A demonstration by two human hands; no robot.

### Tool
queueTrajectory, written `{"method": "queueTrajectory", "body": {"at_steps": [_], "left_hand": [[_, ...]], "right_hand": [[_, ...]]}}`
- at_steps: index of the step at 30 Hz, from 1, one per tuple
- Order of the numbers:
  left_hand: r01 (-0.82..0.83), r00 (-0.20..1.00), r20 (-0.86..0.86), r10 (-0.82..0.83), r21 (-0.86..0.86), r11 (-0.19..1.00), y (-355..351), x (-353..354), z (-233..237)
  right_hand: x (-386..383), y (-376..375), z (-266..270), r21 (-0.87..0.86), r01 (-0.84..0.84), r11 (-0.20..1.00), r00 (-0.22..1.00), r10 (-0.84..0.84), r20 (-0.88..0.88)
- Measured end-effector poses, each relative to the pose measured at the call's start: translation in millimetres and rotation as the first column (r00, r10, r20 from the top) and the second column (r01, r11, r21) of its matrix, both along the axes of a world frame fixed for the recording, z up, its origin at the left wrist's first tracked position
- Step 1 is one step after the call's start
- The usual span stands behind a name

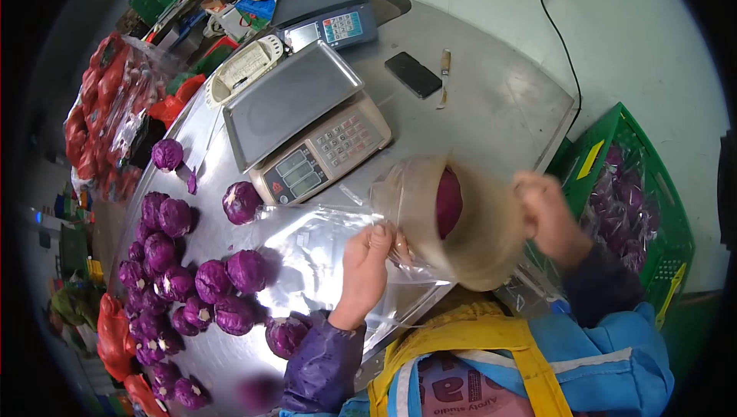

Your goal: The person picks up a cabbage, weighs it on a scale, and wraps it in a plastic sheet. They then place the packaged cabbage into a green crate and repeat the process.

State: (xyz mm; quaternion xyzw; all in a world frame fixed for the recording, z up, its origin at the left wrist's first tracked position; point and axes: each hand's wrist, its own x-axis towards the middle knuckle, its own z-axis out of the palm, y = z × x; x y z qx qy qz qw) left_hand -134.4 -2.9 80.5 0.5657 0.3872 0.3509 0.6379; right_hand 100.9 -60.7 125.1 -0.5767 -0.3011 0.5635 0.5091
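A tan, open-ended tub or tube (491,256), smeared by motion, is tilted above the table's near edge. Inside it shows a red cabbage (448,204). My left hand (367,273) is closed, thumb against fingers, on a clear plastic bag (307,244) just left of the tub. The bag spreads over the metal table toward the scale. At the tub's right rim my right hand (554,216) is blurred, with its fingers curled on the edge. Several loose red cabbages (213,280) lie to the left of my left hand.
A scale (330,145) stands beyond the bag, with a second scale (326,18) behind it. A phone (414,75) and a knife (445,79) lie farther right. A green crate (668,210) at the right holds wrapped cabbages. Red bags (115,336) hang at the left edge.
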Motion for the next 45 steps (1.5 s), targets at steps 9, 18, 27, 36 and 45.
{"method": "queueTrajectory", "body": {"at_steps": [9,18,27,36,45], "left_hand": [[-0.011,0.989,0.134,0.061,-0.345,0.939,4,49,-17],[-0.042,0.999,-0.036,0.039,-0.094,0.995,48,82,-29],[0.292,0.892,-0.444,-0.082,0.431,0.854,42,69,-21],[0.215,0.936,-0.217,-0.278,-0.272,0.938,-59,-4,-79],[0.036,0.999,0.022,-0.029,-0.719,0.694,-80,-22,-70]], "right_hand": [[15,20,17,0.431,-0.374,0.821,0.504,-0.210,0.838],[46,-9,68,0.578,0.055,0.814,0.735,-0.424,0.529],[118,43,60,0.784,0.013,0.621,-0.016,-0.784,0.621],[-2,69,-118,0.041,-0.586,0.809,0.121,0.038,0.992],[-59,11,-105,0.219,-0.699,0.681,0.278,-0.025,0.960]]}}
